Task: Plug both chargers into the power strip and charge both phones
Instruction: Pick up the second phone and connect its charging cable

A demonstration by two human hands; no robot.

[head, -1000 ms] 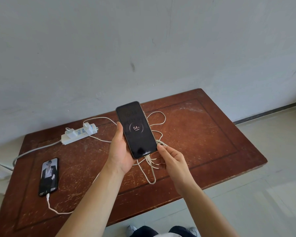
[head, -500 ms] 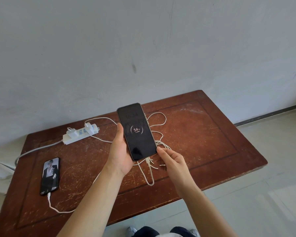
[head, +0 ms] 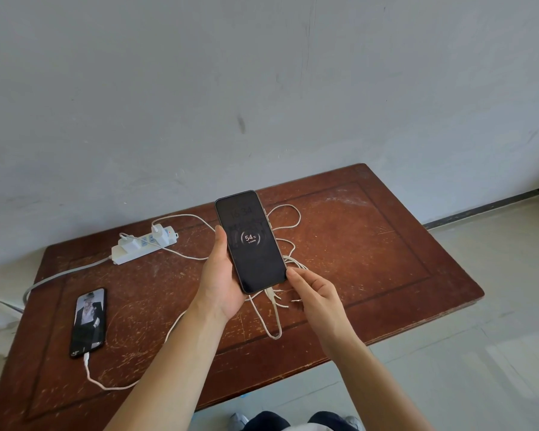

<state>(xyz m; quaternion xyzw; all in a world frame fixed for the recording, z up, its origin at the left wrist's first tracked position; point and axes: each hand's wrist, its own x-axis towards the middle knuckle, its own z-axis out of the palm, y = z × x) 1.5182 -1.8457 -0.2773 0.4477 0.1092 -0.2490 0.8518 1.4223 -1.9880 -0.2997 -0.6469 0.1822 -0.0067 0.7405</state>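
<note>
**Dark phone held over scratched brown table**

Black-screened slim phone point(head: 251, 241), showing 54%, sits gripped in the left hand point(head: 221, 279) above the worn wooden table point(head: 371, 244). The right hand point(head: 313, 293), fingers loosely spread, touches its near right corner. A second phone point(head: 88, 321) lies left; the white power strip point(head: 143, 244) is farther back.

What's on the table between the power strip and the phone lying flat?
Only bare, scratched table separates the power strip from the flat phone in the head view.
</note>
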